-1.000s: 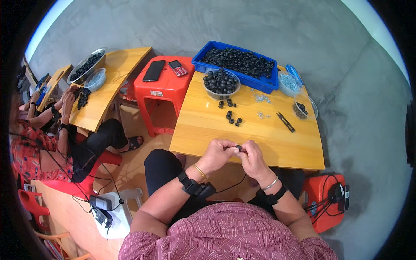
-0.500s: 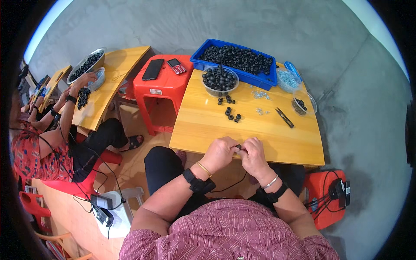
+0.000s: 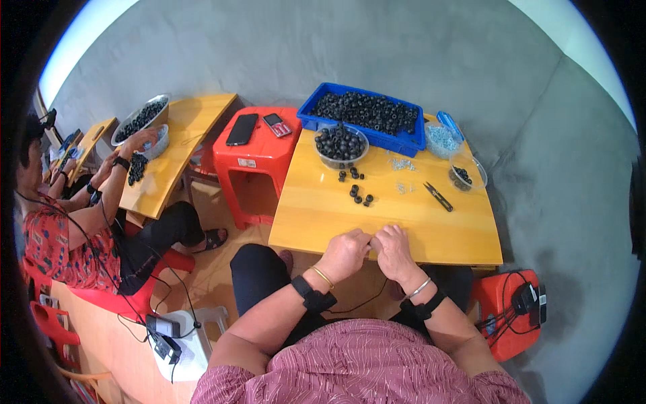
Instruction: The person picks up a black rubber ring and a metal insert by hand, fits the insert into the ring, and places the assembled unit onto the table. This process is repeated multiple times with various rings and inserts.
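Observation:
My left hand (image 3: 345,254) and my right hand (image 3: 395,250) meet at the near edge of the yellow wooden table (image 3: 303,219). Both are closed, fingertips pressed together. Whatever lies between them is hidden by the fingers now; a small black piece showed there half a second ago. Beyond the hands, several loose black round pieces (image 3: 355,191) lie on the tabletop. Small pale pieces (image 3: 404,164) are scattered to their right. Black thread snips (image 3: 439,197) rest near the right side. Farther back stands a clear bowl (image 3: 340,163) heaped with black round pieces.
A blue tray (image 3: 363,125) of black rings sits at the back, beside a tub of pale blue bits (image 3: 443,140) and a small clear tub (image 3: 480,183). Left, a red stool (image 3: 252,155) carries two phones. Another person (image 3: 74,222) works at a neighbouring table.
The view has tilted, so the table and hands appear lower. My hands have closed tighter together, and the small black piece between them has gone out of sight.

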The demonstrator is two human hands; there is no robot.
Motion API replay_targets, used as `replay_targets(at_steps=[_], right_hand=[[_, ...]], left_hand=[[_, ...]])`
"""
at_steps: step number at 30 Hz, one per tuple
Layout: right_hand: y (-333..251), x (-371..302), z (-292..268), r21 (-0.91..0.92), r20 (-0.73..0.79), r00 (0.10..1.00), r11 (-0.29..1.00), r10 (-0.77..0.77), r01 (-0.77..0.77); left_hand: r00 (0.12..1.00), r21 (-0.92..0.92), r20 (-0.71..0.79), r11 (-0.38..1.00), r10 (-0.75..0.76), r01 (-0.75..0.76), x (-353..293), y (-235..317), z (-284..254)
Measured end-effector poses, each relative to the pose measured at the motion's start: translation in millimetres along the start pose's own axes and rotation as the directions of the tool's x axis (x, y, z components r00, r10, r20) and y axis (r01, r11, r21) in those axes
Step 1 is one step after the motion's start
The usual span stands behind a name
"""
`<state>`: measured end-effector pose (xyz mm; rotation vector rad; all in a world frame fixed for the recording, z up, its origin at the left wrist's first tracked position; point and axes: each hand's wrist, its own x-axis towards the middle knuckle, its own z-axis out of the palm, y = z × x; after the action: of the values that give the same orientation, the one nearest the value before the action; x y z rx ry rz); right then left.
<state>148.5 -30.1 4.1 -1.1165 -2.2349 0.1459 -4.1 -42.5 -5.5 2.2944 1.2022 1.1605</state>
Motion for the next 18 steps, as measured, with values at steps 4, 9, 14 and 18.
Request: replay_targets(at_steps=[4, 9, 14, 18], right_hand=[[2.4, -0.6, -0.1, -0.001, 0.066, 0.997, 0.999, 0.039, -0.039], [-3.0, 2.4, -2.5, -0.033, 0.104, 0.989, 0.994, 0.107, -0.104], [-4.3, 4.0, -3.4, -0.085, 0.15, 0.982, 0.991, 0.117, -0.105], [-5.9, 5.0, -3.5, -0.066, 0.146, 0.98, 0.99, 0.135, -0.126]], left_hand=[[1.0, 0.011, 0.004, 1.0, -0.007, 0.007, 2.4, -0.8, -0.1], [1.0, 0.043, -0.013, 0.999, -0.027, 0.027, 2.5, -0.6, 2.8], [0.999, 0.067, -0.009, 0.996, -0.052, 0.053, 2.4, 1.2, 3.3], [0.999, 0.092, -0.012, 0.994, -0.051, 0.052, 3.3, -0.5, 2.7]])
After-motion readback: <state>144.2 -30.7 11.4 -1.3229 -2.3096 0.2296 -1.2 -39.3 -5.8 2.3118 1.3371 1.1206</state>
